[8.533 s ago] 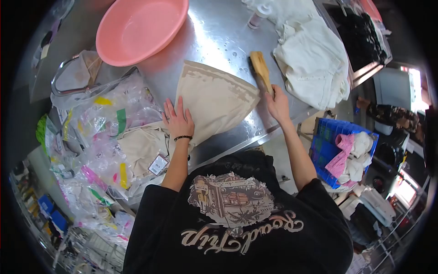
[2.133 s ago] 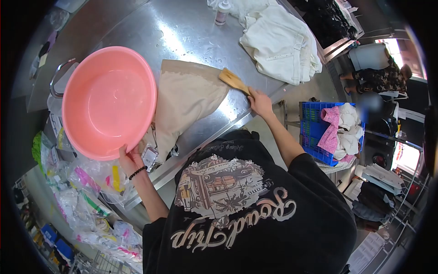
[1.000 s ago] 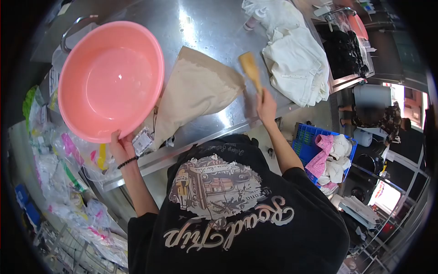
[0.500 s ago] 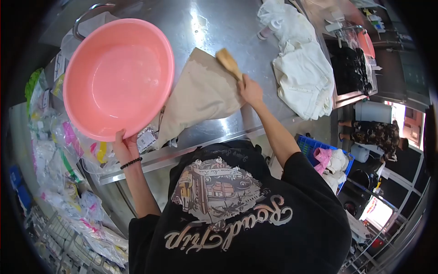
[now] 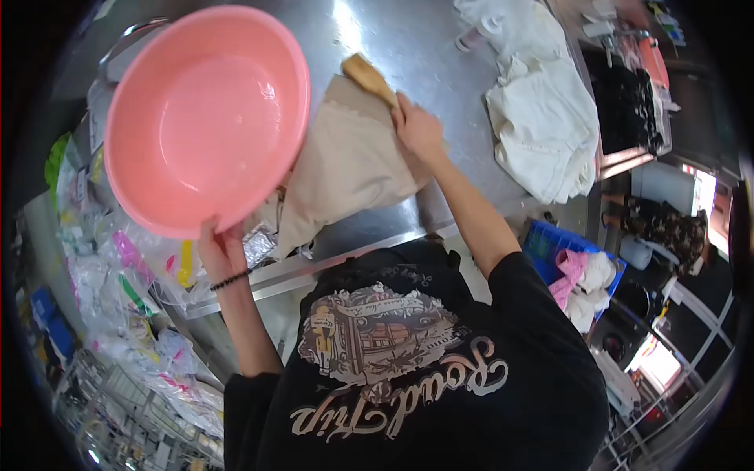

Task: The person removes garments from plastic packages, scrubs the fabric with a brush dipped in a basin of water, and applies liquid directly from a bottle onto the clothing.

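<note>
My left hand (image 5: 223, 245) grips the near rim of a large pink basin (image 5: 208, 125), which is tilted so that its inside faces me and looks bare. My right hand (image 5: 420, 129) is closed round the handle of a wooden brush (image 5: 367, 78). The brush head lies at the far corner of a beige cloth (image 5: 345, 161); its bristle side is hidden. The cloth is spread on the steel table (image 5: 448, 102), partly wrinkled, with its left edge beside the basin.
White garments (image 5: 542, 125) lie on the table's right side near a small bottle (image 5: 473, 38). A blue crate (image 5: 546, 245) holding pink and white cloth stands below. Plastic bags (image 5: 126, 259) crowd the left. Another person (image 5: 667, 231) is at the far right.
My right hand and the brush have moved left and away from me, to the cloth's far corner. The basin appears higher and larger in view, still in my left hand.
</note>
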Demonstrator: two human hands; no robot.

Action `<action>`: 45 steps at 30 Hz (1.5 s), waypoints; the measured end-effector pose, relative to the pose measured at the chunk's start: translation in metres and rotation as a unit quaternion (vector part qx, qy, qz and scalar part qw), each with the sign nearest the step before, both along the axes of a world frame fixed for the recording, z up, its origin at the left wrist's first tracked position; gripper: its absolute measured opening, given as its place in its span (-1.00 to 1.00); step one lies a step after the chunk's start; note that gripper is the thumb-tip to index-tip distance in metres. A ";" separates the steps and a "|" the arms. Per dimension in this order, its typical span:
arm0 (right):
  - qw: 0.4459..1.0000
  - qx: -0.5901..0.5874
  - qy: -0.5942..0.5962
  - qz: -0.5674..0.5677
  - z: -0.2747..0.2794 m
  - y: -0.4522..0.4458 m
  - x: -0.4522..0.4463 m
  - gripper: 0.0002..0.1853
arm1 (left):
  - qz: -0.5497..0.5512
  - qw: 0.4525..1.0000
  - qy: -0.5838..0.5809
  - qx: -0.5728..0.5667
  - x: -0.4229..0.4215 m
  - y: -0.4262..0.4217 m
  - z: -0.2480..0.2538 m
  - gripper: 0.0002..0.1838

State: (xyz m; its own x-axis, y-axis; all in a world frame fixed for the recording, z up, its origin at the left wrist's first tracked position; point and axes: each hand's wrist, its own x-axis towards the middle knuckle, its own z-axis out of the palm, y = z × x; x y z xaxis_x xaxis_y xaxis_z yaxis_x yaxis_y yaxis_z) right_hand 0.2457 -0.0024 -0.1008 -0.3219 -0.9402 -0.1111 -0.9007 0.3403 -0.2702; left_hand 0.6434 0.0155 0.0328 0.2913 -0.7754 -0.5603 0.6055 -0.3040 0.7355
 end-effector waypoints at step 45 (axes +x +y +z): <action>0.928 0.001 -0.326 -0.179 0.027 -0.146 -0.148 0.02 | -0.406 0.516 -0.719 -0.230 -0.202 -0.060 -0.168 -0.35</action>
